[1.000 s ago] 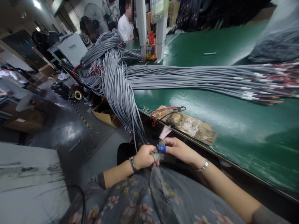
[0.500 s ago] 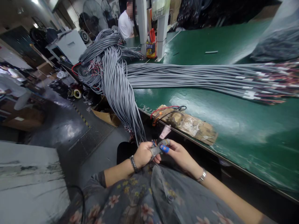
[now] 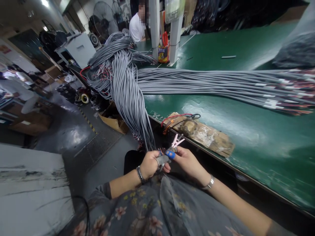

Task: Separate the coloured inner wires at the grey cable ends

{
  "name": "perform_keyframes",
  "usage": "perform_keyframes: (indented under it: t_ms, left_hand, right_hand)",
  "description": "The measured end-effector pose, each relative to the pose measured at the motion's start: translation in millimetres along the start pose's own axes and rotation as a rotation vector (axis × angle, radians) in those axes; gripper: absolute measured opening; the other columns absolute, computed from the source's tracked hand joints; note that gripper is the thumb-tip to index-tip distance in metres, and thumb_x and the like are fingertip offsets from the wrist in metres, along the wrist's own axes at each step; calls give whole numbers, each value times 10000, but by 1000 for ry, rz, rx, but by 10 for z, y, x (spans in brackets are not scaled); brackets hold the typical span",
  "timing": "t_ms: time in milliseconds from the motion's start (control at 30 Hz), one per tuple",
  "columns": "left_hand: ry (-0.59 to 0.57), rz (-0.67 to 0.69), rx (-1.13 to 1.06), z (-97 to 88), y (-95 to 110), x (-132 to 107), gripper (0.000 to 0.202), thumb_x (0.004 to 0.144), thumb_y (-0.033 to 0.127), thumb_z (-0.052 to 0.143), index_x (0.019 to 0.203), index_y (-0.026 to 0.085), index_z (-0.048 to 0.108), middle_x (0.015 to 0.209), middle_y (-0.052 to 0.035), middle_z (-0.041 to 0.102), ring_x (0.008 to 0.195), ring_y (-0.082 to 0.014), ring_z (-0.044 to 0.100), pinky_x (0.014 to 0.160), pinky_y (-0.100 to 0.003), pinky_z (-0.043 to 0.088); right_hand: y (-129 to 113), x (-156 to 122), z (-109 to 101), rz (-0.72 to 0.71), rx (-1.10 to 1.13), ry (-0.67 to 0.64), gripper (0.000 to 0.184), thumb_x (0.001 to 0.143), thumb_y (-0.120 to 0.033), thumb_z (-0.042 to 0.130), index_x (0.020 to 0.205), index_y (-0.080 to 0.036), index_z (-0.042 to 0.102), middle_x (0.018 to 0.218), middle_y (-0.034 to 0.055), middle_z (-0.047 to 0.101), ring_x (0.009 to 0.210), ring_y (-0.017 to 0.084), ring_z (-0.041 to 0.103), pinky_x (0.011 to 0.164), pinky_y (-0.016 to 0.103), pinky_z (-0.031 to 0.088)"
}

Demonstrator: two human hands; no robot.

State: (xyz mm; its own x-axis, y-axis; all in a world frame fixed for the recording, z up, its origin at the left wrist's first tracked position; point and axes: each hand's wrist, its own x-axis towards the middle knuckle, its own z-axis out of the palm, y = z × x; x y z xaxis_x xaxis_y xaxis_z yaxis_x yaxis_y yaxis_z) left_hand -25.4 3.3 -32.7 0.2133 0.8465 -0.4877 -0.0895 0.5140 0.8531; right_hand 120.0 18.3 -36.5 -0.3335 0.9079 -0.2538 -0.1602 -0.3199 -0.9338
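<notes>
Left hand [image 3: 149, 165] closed around grey cable end [image 3: 161, 151], coloured wires sticking up. Right hand [image 3: 189, 161] grips pink-handled tool [image 3: 177, 141], touching it, near green table [image 3: 221, 108] edge.

No legible text; print on the yellow packet [image 3: 163, 54] too blurred

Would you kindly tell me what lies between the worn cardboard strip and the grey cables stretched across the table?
In the head view, only bare green table top lies between cardboard strip and cables.
</notes>
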Motion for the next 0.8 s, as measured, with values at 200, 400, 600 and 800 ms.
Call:
perform_keyframes:
  t_ms: [200,400,600,800]
  left_hand:
    - [27,-5,-60,17,2,12,562,442,649,754,543,123,585,443,-49,599,387,-145,562,422,-235,431]
    - [46,14,-74,-1,-15,11,539,493,626,739,610,123,583,450,-40,594,385,-142,556,434,-248,445]
    - [51,44,-61,-12,-29,19,512,525,621,714,602,143,548,454,-27,589,366,-119,533,402,-221,409]
    - [92,89,-45,-25,-11,15,455,540,567,723,565,157,526,396,9,540,304,-82,449,338,-189,323]
  right_hand:
    - [53,1,-7,-14,-28,109,439,549,-598,762,605,-203,580,531,-19,584,501,126,476,528,282,409]
    - [59,-22,5,10,-12,119,487,526,-627,762,612,-195,554,541,-20,581,509,125,488,547,286,425]
    - [10,-43,12,24,15,66,483,511,-623,770,593,-202,548,547,-7,595,520,139,499,559,296,423]
    - [32,-65,-87,43,38,41,474,483,-585,808,575,-175,588,549,-22,548,520,105,431,535,263,376]
